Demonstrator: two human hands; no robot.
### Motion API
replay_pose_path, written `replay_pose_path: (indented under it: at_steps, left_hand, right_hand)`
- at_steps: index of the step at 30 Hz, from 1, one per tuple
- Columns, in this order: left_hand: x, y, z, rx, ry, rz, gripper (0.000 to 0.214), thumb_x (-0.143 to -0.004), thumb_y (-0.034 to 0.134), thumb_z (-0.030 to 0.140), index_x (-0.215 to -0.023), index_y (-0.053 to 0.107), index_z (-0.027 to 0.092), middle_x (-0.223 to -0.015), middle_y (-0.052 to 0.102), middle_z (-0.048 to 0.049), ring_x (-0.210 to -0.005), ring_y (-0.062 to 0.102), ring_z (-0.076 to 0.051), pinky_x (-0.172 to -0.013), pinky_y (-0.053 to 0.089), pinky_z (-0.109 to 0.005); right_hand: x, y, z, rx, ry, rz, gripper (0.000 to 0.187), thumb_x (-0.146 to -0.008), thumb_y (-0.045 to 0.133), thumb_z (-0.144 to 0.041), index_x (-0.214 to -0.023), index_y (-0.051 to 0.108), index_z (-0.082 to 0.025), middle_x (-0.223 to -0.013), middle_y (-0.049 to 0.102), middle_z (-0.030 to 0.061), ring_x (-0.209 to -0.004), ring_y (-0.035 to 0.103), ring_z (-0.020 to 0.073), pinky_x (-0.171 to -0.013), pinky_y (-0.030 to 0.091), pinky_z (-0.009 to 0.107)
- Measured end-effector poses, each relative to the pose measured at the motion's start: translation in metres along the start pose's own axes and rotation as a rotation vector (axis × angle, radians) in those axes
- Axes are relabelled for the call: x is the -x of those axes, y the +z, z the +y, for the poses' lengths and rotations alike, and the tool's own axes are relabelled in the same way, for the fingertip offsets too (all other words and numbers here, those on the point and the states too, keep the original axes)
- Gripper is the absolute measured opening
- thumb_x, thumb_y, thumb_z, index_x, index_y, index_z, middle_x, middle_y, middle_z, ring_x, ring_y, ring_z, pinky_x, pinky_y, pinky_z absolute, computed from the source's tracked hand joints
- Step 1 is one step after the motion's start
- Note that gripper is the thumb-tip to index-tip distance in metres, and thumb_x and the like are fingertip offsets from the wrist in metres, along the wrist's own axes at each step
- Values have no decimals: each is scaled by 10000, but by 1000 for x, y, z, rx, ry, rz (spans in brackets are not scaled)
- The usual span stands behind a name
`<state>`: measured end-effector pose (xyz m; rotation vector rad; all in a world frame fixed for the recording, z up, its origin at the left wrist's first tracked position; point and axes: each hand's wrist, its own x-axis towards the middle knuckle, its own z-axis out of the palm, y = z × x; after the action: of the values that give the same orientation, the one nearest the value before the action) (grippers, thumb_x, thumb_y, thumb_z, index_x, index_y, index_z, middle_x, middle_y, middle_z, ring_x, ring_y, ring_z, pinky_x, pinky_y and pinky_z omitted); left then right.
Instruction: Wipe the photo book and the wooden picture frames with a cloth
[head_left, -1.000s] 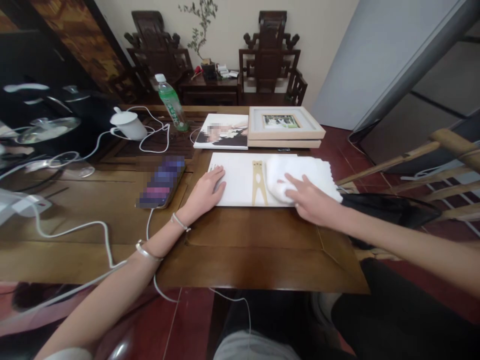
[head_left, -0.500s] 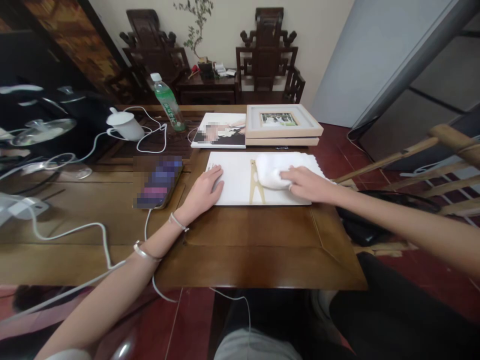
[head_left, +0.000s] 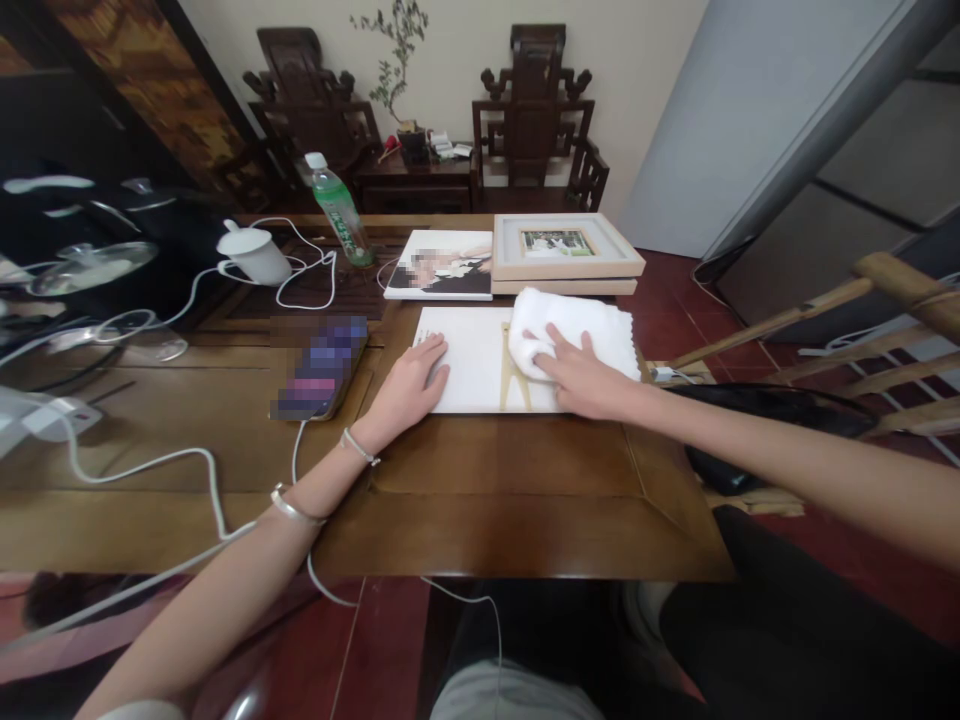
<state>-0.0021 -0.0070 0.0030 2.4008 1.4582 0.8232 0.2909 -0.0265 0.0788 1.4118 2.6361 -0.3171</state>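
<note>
A flat white panel lies on the wooden table, with a gold A-shaped piece at its middle. My left hand rests on the panel's left end, fingers stretched out and holding nothing. A folded white towel covers the panel's right part. My right hand grips the towel, fingers spread over it and one fingertip tucked into its front fold. The panel's right end is hidden under the towel and hand.
Behind the panel lie a photo print and stacked picture frames. To the left are a phone, a green-labelled bottle, a white lidded cup and loose white cables. A wooden chair stands at the right.
My right hand has shifted left and its fingers have spread over the towel. The towel's left part has bulged up and back. My left hand stays on the panel.
</note>
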Motion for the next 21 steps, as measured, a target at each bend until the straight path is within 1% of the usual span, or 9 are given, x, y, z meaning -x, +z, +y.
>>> replay_pose_path:
  at_steps: [3,5,7,9,12,14,16,19,21]
  left_hand:
    - [0,0,1,-11,1,0,473,-1007,445,330,-1370,654,110,-1528,602,-201,-1487,513,-348,-1273,375,-567]
    - [-1,0,2,-24,4,-3,485,-1009,433,328,-1365,653,83,-1526,597,-221,-1489,510,-352,-1273,376,-562]
    - [-1,-1,3,-29,7,-6,481,-1009,430,322,-1358,655,80,-1523,598,-224,-1490,507,-355,-1271,378,-566]
    - [-1,-1,3,-25,11,-7,461,-1007,438,313,-1356,657,107,-1523,605,-204,-1491,506,-353,-1267,380,-578]
    - [-1,0,2,-18,3,-3,449,-1001,453,308,-1364,655,138,-1527,608,-180,-1491,507,-350,-1264,381,-584]
    - [-1,1,1,-17,-9,3,453,-999,457,315,-1369,653,143,-1531,606,-175,-1486,511,-350,-1262,385,-583]
    - [-1,2,0,-10,-9,3,453,-997,460,320,-1367,656,146,-1531,607,-173,-1483,515,-353,-1261,386,-584]
    - [-1,1,-1,1,4,-2,452,-998,462,322,-1364,658,143,-1528,608,-176,-1489,508,-350,-1266,382,-577]
    - [-1,1,-1,-1,3,-8,469,-1001,456,331,-1370,653,120,-1533,599,-195,-1493,504,-351,-1269,380,-565]
  right_hand:
    - [29,7,-22,28,-19,-10,710,-738,406,63,-1371,626,-171,-1780,166,121,-1625,61,454,-1182,232,865]
    - [46,10,-30,31,-43,-31,695,-754,401,61,-1351,648,-195,-1775,182,105,-1626,61,443,-1186,256,854]
    - [56,10,-33,2,-73,-48,690,-757,399,60,-1329,668,-216,-1764,221,97,-1628,87,422,-1192,295,829]
    - [57,8,-29,-51,-82,-46,699,-758,395,61,-1333,667,-229,-1753,266,101,-1629,126,395,-1207,324,789]
    - [38,2,-18,-95,-37,-29,697,-769,394,57,-1380,618,-191,-1734,316,161,-1632,125,383,-1230,291,767]
    - [15,-5,-13,-95,8,-32,691,-779,391,53,-1417,572,-143,-1683,390,224,-1634,112,393,-1223,257,787]
    - [-11,-13,-14,-100,51,-27,703,-796,382,45,-1469,513,-114,-1631,450,259,-1633,122,409,-1201,252,809]
    - [-48,-24,-24,-96,79,3,737,-828,375,39,-1545,433,-121,-1662,403,256,-1630,130,424,-1168,260,835]
    - [-65,-26,-34,-55,52,12,754,-827,372,57,-1551,444,-141,-1717,324,226,-1633,107,426,-1154,242,859]
